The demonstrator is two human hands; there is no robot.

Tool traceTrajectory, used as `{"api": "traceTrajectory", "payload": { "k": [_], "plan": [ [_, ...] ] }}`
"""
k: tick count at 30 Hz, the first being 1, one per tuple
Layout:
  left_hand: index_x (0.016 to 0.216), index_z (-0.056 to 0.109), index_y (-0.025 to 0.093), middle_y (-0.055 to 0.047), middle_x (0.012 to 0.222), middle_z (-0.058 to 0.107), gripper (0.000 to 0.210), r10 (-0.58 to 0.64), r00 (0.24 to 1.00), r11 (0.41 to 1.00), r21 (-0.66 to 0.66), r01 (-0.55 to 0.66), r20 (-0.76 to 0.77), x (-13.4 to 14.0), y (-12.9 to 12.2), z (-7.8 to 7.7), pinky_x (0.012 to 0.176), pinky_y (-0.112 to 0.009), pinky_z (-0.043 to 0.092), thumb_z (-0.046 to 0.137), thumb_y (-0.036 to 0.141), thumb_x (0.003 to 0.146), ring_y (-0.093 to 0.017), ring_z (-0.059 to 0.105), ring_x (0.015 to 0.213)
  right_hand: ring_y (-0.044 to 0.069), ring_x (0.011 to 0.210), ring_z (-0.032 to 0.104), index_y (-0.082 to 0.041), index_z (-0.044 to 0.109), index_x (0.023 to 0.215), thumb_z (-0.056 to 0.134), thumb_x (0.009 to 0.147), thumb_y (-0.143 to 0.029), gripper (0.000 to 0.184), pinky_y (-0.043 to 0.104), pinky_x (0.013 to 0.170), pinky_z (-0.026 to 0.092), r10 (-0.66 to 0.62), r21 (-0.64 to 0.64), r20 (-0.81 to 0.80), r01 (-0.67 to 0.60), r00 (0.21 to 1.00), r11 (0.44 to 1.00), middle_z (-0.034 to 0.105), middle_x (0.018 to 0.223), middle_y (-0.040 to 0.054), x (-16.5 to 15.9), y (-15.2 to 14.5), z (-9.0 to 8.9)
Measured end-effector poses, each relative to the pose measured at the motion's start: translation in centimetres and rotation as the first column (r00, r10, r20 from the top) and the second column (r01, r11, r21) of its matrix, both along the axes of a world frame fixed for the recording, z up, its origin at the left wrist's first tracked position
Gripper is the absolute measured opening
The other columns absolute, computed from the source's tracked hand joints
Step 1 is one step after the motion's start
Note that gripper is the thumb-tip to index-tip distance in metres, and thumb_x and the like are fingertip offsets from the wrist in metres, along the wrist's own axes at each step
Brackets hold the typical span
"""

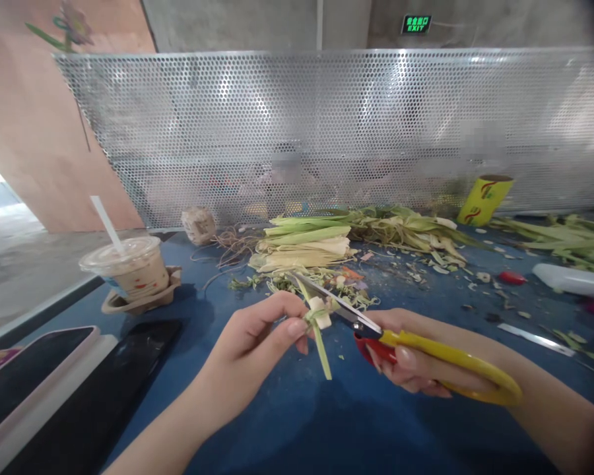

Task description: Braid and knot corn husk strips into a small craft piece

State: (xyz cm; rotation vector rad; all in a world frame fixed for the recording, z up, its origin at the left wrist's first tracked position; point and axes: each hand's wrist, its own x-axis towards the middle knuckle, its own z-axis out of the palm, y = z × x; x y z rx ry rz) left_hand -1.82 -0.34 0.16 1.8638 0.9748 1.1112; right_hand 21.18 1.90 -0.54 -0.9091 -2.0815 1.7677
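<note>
My left hand (262, 353) pinches a small piece of pale green husk (321, 346), a narrow strip with a whitish block-like bit (320, 312) at its middle. Around the handles of a pair of scissors (445, 359), yellow and red, my right hand (410, 359) is closed. The blades point up and left, passing just behind or beside the husk piece; whether they touch it I cannot tell. Beyond my hands lies a stack of flat green and cream corn husks (307, 241), with shredded trimmings (341, 284) in front of it.
At left stand a lidded drink cup (133, 267) in a cardboard holder (143, 300) and phones (39, 369). String (232, 244), a yellow can (485, 200), a white bottle (574, 280), a blade (534, 338) and scraps lie on the blue table. A perforated metal screen (327, 132) borders the back.
</note>
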Motion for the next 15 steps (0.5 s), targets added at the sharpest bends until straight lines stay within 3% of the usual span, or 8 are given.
{"api": "traceTrajectory", "payload": {
  "k": [15],
  "plan": [
    [0.068, 0.060, 0.018, 0.003, 0.061, 0.053, 0.023, -0.072, 0.996, 0.991, -0.108, 0.078, 0.057, 0.0, 0.1, -0.4, 0.054, -0.016, 0.038, 0.049, 0.030, 0.084, -0.008, 0.048, 0.056, 0.002, 0.045, 0.028, -0.018, 0.038, 0.084, 0.044, 0.070, -0.071, 0.055, 0.010, 0.036, 0.028, 0.062, -0.041, -0.034, -0.063, 0.998, 0.997, 0.032, 0.062, -0.0064, 0.6, 0.8, -1.4]
  ]
}}
